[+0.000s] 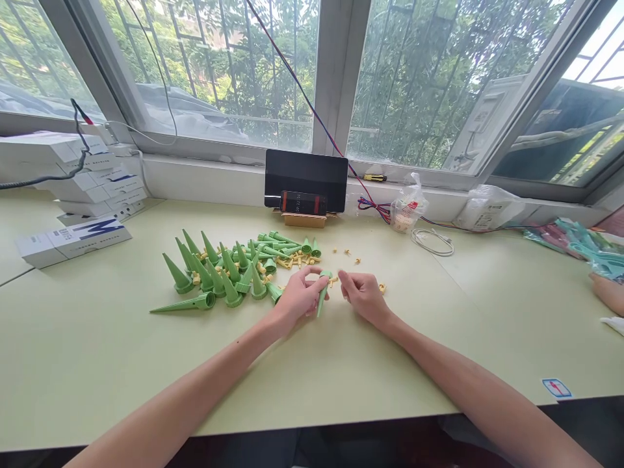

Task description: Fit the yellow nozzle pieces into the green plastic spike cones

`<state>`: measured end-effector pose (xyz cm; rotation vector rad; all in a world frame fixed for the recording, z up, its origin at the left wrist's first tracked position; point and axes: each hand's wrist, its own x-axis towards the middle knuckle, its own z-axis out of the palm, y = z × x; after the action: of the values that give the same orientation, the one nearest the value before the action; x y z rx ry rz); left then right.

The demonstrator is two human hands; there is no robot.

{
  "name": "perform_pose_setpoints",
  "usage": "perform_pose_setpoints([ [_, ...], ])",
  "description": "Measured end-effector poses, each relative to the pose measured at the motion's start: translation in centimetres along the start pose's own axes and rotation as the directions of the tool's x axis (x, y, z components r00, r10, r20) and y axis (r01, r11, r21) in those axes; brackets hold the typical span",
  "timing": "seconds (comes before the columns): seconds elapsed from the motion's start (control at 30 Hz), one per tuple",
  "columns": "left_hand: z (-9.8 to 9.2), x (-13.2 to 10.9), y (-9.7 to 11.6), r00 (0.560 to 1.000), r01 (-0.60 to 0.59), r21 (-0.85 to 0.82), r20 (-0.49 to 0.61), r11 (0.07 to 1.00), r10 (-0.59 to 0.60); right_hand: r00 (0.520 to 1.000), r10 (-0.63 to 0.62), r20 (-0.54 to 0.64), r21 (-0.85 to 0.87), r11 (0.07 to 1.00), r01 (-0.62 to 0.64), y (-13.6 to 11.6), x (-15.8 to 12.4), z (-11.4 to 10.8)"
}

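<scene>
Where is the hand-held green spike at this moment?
In the head view, the green spike is near the middle, in the left hand, with the heap of spikes left of it and the right hand on its right.

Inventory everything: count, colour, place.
Cones: many, green, left of centre
Pieces: many, yellow, around cones
Held cone: one, green, left hand
Screen: one, black, by sill
Phone: one, dark, before screen
Cardboard: one, brown, below phone
Boxes: several, white, left
Tool: one, yellow-black, sill
Wires: several, red, blue, sill
Bags: two, whitish, by sill
Cables: several, white, dark, both sides
Packets: several, mostly teal, right
Sticker: one, blue, front right
Table: one, pale green, below
Windows: several, grey frames, behind
Co-worker's arm: one, right
Left hand: one, centre
Right hand: one, beside held cone
</scene>
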<state>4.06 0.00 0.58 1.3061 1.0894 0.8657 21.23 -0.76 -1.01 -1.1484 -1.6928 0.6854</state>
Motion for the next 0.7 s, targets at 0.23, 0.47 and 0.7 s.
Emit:
perform_pose_setpoints([
  [0.23,-0.3,0.4,-1.3,0.952,-0.202,0.525,-0.093,0.827,0.292,0.967,0.012,-0.254,-0.056,0.998,-0.028,0.7,0.6,-0.7],
  [0.47,-0.5,0.6,-1.8,0.93,-0.217,0.649,-0.088,0.729,0.356,0.962,-0.029,-0.271,-0.1,0.995,0.002,1.0,0.6,-0.6],
  [0.7,0.3,-0.6,-0.5,0.827,-0.443,0.601,-0.013,0.666,0.561,0.925,-0.079,-0.372,-0.18,0.984,0.012,1.5,1.0,-1.3],
])
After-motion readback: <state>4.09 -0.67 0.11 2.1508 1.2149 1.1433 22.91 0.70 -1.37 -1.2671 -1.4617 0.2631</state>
